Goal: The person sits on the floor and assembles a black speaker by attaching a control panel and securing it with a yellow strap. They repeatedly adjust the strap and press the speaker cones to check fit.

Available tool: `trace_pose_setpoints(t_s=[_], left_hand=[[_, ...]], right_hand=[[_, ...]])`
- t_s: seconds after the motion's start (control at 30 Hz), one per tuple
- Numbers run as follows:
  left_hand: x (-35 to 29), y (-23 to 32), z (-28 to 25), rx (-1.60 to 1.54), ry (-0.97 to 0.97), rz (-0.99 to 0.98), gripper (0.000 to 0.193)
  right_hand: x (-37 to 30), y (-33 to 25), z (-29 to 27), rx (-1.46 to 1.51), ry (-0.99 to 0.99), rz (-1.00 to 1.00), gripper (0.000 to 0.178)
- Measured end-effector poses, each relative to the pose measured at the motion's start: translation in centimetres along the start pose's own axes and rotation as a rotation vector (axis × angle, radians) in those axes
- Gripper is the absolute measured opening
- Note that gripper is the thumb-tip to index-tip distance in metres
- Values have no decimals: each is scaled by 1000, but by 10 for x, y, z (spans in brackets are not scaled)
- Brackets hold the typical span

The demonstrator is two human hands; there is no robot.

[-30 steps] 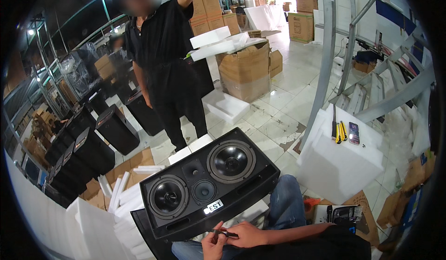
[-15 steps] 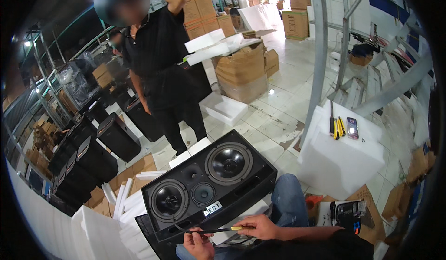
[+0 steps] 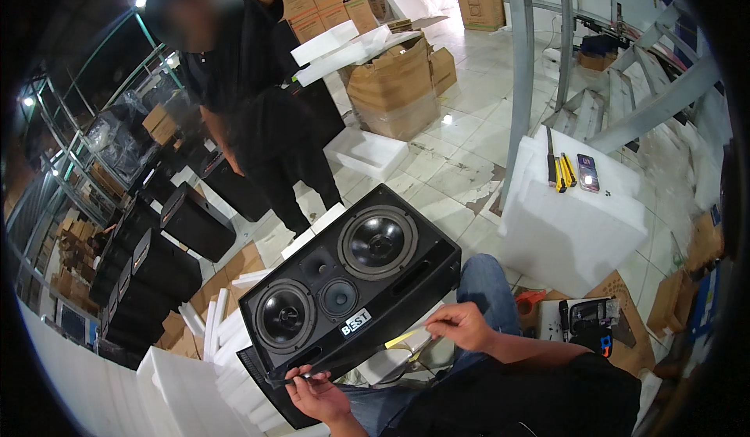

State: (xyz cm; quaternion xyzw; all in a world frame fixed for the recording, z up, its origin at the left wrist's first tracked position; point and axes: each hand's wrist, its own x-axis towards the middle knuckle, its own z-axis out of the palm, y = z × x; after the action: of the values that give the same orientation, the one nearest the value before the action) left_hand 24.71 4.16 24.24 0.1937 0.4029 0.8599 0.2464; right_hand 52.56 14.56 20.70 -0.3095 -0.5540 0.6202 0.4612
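Beyond my work stands a person in black clothes (image 3: 266, 101), close behind the speaker. To the left stands a row of black box-shaped cabinets (image 3: 195, 222), with white foam strips (image 3: 211, 328) lying nearer. A torn brown cardboard box (image 3: 394, 93) bears white foam pieces (image 3: 336, 50); a shallow white foam tray (image 3: 359, 166) lies on the floor before it. To my right, a grey metal post (image 3: 522, 70) rises just behind a big white foam block (image 3: 570, 226), on which lie yellow-and-black cutters (image 3: 564, 173) and a phone (image 3: 587, 173).

The wide black speaker (image 3: 324, 312) lies face up before my knees, at a slant: two large round cones, a smaller one between them, and a white-and-black badge (image 3: 355, 322) near its front edge. By its near left corner, my left hand (image 3: 316, 396) grips a slim black strip (image 3: 280, 380) in curled fingers. My right hand (image 3: 465, 326), beside my jeans-clad knee, pinches a thin yellow strip (image 3: 400, 339); whether the two strips join, I cannot tell.
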Motion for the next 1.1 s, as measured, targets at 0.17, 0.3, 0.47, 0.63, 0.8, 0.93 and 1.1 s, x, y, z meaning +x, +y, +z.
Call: trace_pose_setpoints(t_s=[0.17,0.3,0.47,0.63,0.8,0.93,1.1], left_hand=[[8,3,1,-24,0,28,19],[13,-3,2,-50,-98,7,18],[10,3,1,-11,-97,14,17],[4,-1,4,-72,-76,-47,14],[-5,-20,25,-69,-262,-150,19],[-27,-25,45,-42,-439,-336,16],[20,28,48,26,-683,-322,17]], right_hand=[[-8,3,-51,96,233,26,13],[-24,-14,-91,229,496,64,13],[-23,-25,-135,271,583,52,12],[-42,-19,-212,-90,610,80,9],[-24,19,-262,-1183,488,-93,20],[13,-29,-30,-293,-69,-62,40],[15,47,3,-2,-682,439,54]])
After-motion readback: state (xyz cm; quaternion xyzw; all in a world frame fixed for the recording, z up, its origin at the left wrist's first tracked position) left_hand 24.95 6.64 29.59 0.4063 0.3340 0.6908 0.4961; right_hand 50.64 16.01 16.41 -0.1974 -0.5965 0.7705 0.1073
